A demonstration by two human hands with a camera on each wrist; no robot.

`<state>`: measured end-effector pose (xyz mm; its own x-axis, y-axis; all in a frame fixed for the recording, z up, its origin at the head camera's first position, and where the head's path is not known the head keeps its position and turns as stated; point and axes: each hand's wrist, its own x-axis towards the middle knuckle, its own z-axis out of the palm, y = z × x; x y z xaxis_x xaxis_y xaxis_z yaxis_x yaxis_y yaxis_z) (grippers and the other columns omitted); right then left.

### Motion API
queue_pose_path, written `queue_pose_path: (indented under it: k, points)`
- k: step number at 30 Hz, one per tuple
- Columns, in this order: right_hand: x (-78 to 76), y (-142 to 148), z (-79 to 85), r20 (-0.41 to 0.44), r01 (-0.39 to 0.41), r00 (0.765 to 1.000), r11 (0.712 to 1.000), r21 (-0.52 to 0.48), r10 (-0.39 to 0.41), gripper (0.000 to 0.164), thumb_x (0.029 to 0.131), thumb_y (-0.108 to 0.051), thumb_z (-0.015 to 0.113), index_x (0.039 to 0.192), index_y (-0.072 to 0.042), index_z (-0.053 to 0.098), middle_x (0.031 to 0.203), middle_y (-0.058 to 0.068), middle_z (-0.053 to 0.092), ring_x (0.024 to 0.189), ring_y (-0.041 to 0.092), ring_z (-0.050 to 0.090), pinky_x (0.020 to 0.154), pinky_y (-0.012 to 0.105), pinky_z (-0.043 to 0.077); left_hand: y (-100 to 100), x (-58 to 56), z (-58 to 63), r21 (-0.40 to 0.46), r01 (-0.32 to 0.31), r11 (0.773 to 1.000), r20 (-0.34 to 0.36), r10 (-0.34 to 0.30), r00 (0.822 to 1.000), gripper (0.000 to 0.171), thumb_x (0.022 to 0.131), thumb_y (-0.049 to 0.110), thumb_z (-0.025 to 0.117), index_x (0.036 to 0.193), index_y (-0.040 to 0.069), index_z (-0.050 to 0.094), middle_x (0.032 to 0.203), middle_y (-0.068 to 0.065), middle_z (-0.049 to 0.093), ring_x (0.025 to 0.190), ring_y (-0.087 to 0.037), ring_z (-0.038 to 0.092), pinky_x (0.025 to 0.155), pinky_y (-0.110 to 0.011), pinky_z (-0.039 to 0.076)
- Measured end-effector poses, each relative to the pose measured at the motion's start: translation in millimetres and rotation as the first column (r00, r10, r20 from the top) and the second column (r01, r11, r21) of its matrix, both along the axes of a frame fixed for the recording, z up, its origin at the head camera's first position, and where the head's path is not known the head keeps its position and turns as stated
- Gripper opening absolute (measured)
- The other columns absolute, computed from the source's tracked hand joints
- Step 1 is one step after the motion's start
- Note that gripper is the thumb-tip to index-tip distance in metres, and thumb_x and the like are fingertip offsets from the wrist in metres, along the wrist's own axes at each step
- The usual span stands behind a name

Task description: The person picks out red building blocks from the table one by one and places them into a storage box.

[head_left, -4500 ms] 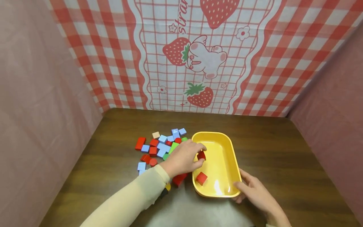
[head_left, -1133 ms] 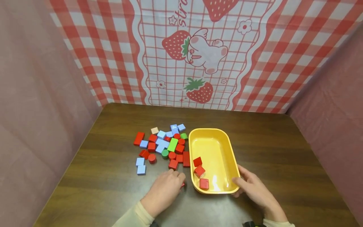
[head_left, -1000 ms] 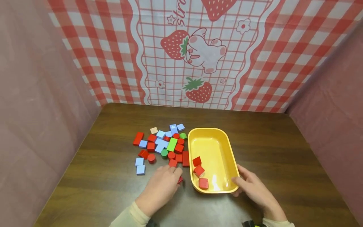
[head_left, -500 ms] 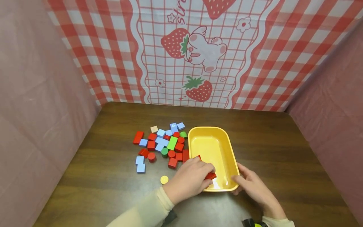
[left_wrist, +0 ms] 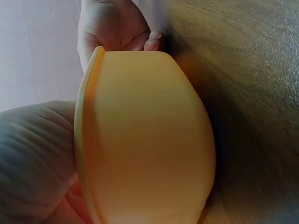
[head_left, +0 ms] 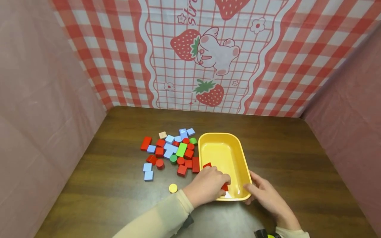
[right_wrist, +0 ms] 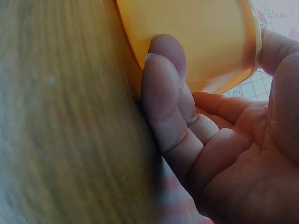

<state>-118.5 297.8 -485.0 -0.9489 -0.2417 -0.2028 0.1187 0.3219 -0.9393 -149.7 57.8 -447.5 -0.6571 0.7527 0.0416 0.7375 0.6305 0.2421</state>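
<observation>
In the head view my left hand [head_left: 208,185] reaches over the near left rim of the yellow plastic bin [head_left: 244,158]. Between its thumb and fingers, low inside the bin, it pinches a red toy block [head_left: 225,187]. Another red block [head_left: 207,164] peeks out behind the knuckles; the hand covers that corner of the bin. My right hand [head_left: 266,196] grips the bin's near right corner, thumb over the rim. From the right wrist view, its fingers [right_wrist: 161,84] lie along the outside of the wall. The left wrist view is mostly filled by the bin's outer wall [left_wrist: 145,135].
Left of the bin lies a spread of blocks: red, light blue [head_left: 148,176], a bright green one [head_left: 181,150] and a beige one [head_left: 162,135]. A yellow cylinder [head_left: 173,188] sits apart, near my left forearm. A checked strawberry cloth [head_left: 208,66] hangs behind the table [head_left: 279,145].
My left hand has taken a red block from the table and carried it right into the bin, uncovering the yellow cylinder. Red blocks in the bin have increased since the earliest frame. My right hand stays.
</observation>
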Motion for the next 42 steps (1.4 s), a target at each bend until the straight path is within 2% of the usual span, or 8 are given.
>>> queue_pose_path:
  k: [7, 11, 15, 20, 26, 30, 37, 42]
  points:
    - [0.3, -1, -2.7, -0.002, -0.012, 1.0, 1.0, -0.019, 0.012, 0.056, 0.097, -0.006, 0.056, 0.148, 0.002, 0.033, 0.079, 0.02, 0.068, 0.057, 0.036, 0.062, 0.054, 0.042, 0.058, -13, 1.5, 6.6, 0.046, -0.059, 0.997, 0.013, 0.058, 0.998, 0.023, 0.087, 0.04, 0.074, 0.105, 0.024, 0.073, 0.084, 0.012, 0.064, 0.076, -0.009, 0.047, 0.073, -0.026, 0.043]
    - [-0.1, -2, -1.9, -0.012, -0.026, 1.0, 0.999, -0.035, 0.026, 0.058, 0.096, -0.004, 0.055, 0.148, 0.003, 0.031, 0.078, 0.022, 0.067, 0.057, 0.036, 0.062, 0.053, 0.041, 0.058, -45, 1.1, 19.8, 0.13, -0.163, 0.978, -0.022, 0.167, 0.986, 0.025, 0.087, 0.037, 0.075, 0.107, 0.021, 0.073, 0.095, 0.009, 0.068, 0.083, -0.01, 0.05, 0.075, -0.029, 0.046]
    - [0.5, -1, -0.9, -0.001, -0.011, 1.0, 0.999, -0.03, 0.01, 0.059, 0.096, -0.005, 0.056, 0.149, 0.003, 0.031, 0.079, 0.022, 0.068, 0.057, 0.037, 0.062, 0.054, 0.042, 0.058, -87, 3.0, 29.2, 0.186, -0.282, 0.941, -0.067, 0.298, 0.952, 0.027, 0.085, 0.034, 0.078, 0.108, 0.02, 0.072, 0.101, 0.006, 0.069, 0.088, -0.012, 0.052, 0.077, -0.032, 0.049]
    - [2.4, 1, -0.3, 0.02, 0.016, 1.0, 1.0, -0.007, -0.016, 0.06, 0.096, -0.007, 0.057, 0.15, 0.002, 0.03, 0.081, 0.022, 0.068, 0.058, 0.037, 0.063, 0.056, 0.042, 0.058, -118, 7.9, 22.0, 0.149, -0.332, 0.931, -0.061, 0.344, 0.937, 0.033, 0.082, 0.034, 0.081, 0.109, 0.016, 0.074, 0.097, 0.002, 0.068, 0.085, -0.017, 0.052, 0.077, -0.037, 0.049]
    - [3.4, 2, -3.3, 0.025, 0.02, 1.0, 0.999, -0.026, -0.02, 0.058, 0.097, -0.006, 0.056, 0.149, 0.002, 0.031, 0.082, 0.022, 0.068, 0.058, 0.037, 0.062, 0.055, 0.042, 0.058, -112, 6.8, -4.0, 0.026, -0.363, 0.931, -0.078, 0.364, 0.928, 0.051, 0.081, 0.038, 0.08, 0.124, 0.012, 0.069, 0.108, -0.007, 0.06, 0.091, -0.022, 0.05, 0.076, -0.038, 0.05]
    - [2.1, 0, -5.0, 0.016, 0.008, 1.0, 0.999, -0.051, -0.008, 0.055, 0.098, -0.004, 0.054, 0.148, 0.004, 0.032, 0.081, 0.023, 0.067, 0.058, 0.036, 0.062, 0.054, 0.042, 0.058, -105, 6.5, -13.7, -0.02, -0.386, 0.922, -0.122, 0.38, 0.917, 0.051, 0.077, 0.035, 0.085, 0.12, 0.013, 0.071, 0.105, -0.007, 0.057, 0.088, -0.021, 0.047, 0.071, -0.035, 0.048]
    - [0.7, 0, -3.8, 0.018, 0.01, 1.0, 1.0, -0.026, -0.009, 0.058, 0.097, -0.006, 0.055, 0.149, 0.003, 0.03, 0.082, 0.023, 0.066, 0.059, 0.037, 0.062, 0.054, 0.042, 0.058, -104, 7.5, -15.2, -0.029, -0.338, 0.941, -0.127, 0.332, 0.935, 0.044, 0.074, 0.034, 0.088, 0.107, 0.014, 0.067, 0.1, -0.002, 0.06, 0.082, -0.018, 0.048, 0.069, -0.032, 0.049]
    - [-1.2, -1, -3.3, 0.015, 0.006, 1.0, 1.0, -0.012, -0.006, 0.058, 0.097, -0.006, 0.055, 0.149, 0.003, 0.03, 0.084, 0.023, 0.067, 0.059, 0.037, 0.062, 0.054, 0.042, 0.058, -104, 7.2, -13.3, -0.054, -0.353, 0.934, -0.087, 0.348, 0.934, 0.042, 0.076, 0.032, 0.086, 0.107, 0.013, 0.067, 0.094, -0.002, 0.064, 0.077, -0.017, 0.049, 0.069, -0.031, 0.05]
